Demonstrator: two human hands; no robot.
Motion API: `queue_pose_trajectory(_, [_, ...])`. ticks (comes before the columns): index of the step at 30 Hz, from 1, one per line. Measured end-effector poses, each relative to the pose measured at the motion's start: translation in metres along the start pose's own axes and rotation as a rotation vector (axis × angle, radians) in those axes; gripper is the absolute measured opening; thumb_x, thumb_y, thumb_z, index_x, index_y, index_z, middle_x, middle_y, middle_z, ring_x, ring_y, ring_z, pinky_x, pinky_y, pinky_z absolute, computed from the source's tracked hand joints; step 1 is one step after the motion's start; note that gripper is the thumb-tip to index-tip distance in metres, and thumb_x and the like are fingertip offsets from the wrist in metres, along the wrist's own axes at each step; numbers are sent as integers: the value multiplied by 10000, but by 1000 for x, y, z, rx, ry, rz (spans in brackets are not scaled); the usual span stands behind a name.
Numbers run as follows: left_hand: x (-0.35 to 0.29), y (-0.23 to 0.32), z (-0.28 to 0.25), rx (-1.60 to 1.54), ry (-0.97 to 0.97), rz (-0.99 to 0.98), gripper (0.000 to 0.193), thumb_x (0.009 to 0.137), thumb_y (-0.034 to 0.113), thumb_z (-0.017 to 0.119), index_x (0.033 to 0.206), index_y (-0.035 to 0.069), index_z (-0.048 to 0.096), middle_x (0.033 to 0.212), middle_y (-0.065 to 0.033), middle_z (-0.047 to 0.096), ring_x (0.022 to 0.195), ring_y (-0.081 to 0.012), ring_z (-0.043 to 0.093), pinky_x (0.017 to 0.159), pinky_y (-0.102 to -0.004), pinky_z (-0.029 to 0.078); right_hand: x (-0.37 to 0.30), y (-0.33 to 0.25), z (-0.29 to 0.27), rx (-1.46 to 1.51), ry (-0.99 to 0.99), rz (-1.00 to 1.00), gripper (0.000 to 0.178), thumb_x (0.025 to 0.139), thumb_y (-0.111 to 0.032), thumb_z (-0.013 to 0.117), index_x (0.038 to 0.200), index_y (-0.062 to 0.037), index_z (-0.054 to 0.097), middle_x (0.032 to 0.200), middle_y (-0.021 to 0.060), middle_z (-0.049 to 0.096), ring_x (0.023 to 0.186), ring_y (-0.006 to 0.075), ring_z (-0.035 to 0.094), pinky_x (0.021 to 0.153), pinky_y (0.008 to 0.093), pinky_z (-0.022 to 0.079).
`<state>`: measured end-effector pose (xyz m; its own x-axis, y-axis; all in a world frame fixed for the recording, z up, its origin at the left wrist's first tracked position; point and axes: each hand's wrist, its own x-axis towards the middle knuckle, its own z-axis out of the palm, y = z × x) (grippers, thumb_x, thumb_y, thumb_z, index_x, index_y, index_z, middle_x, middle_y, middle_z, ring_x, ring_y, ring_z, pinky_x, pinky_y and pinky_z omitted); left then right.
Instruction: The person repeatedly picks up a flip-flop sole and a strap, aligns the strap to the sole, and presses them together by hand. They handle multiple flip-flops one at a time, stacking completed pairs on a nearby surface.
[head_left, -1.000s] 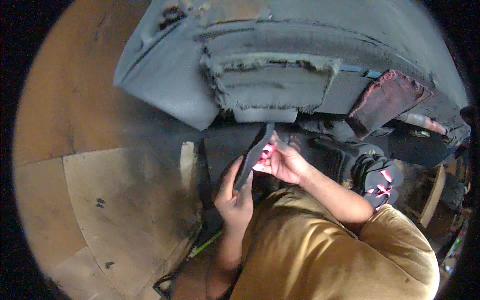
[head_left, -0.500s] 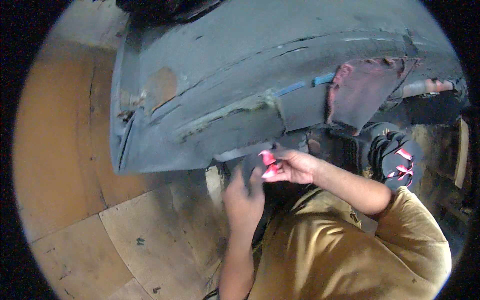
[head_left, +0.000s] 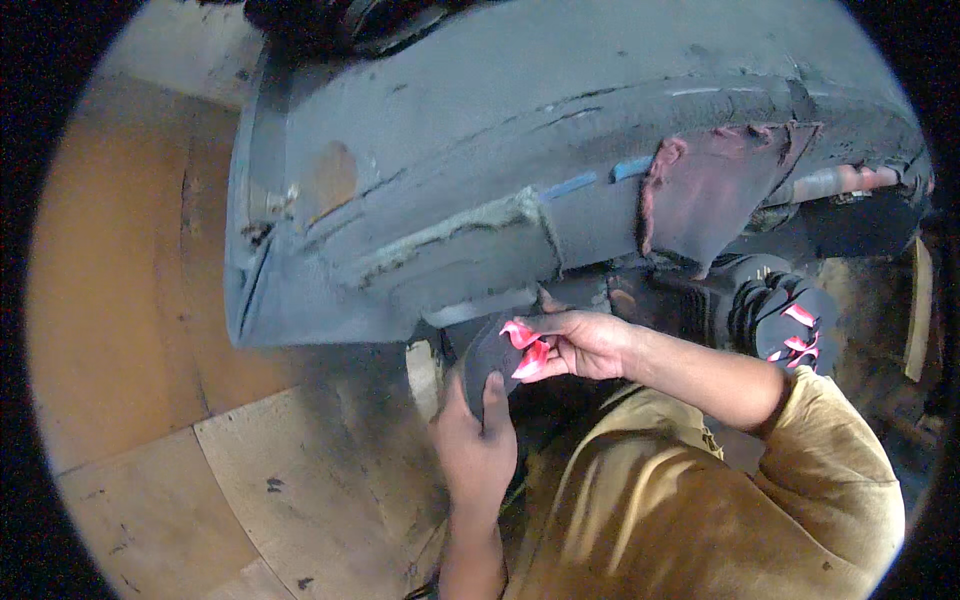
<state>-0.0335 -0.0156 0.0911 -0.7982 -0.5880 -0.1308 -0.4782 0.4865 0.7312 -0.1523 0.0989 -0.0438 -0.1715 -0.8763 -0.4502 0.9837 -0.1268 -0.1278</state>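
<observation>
A dark grey flip-flop (head_left: 486,352) with a pink-and-white strap (head_left: 531,361) is held between both hands, just below the near edge of the grey-covered bench. My left hand (head_left: 474,432) grips the sole at its lower end, thumb pressed on its face. From the right, my right hand (head_left: 592,344) reaches across to the strap side, its fingers closed about the sole's edge and the strap. The fingertips behind the sole are hidden. Beside my right elbow stands a stack of similar dark flip-flops (head_left: 778,325), pink straps showing on top.
The worn, dusty bench (head_left: 420,215) spans the view ahead, with a ragged pinkish cloth (head_left: 712,195) hanging over its front. Brown boards (head_left: 110,270) cover the floor at left. A light wooden strip (head_left: 917,315) stands at far right.
My left hand, blurred before, now shows clearly on the sole, whose face has turned more into view. Both hands have shifted slightly down. My right hand stays at the strap.
</observation>
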Motion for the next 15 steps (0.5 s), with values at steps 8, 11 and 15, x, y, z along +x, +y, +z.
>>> queue_pose_trajectory(8, [-107, -37, -24, -20, 24, 1, 312, 967, 98, 588, 1240, -50, 559, 948, -184, 699, 829, -242, 707, 743, -341, 545, -45, 25, 50, -227, 5, -22, 1003, 886, 4, 691, 1564, -190, -23, 1322, 150, 546, 1100, 262, 637, 937, 482, 554])
queue_pose_trajectory(11, [-127, -76, 2, -224, -65, -245, 452, 946, 151, 655, 1301, -86, 504, 1123, -180, 661, 992, -233, 658, 853, -335, 516, -46, 32, 34, -720, 71, -76, 1165, 833, -2, 752, 1560, -181, -140, 1500, 174, 369, 1294, 263, 483, 1061, 422, 447])
queue_pose_trajectory(15, [-98, -111, 27, -601, -254, -198, 773, 891, 195, 737, 1465, -97, 310, 1498, -207, 410, 1412, -236, 350, 1161, -359, 253, -32, 35, 2, -1354, -60, -330, 1157, 827, -23, 760, 1558, -128, -131, 1646, 125, -35, 1476, 183, 107, 1184, 325, 221])
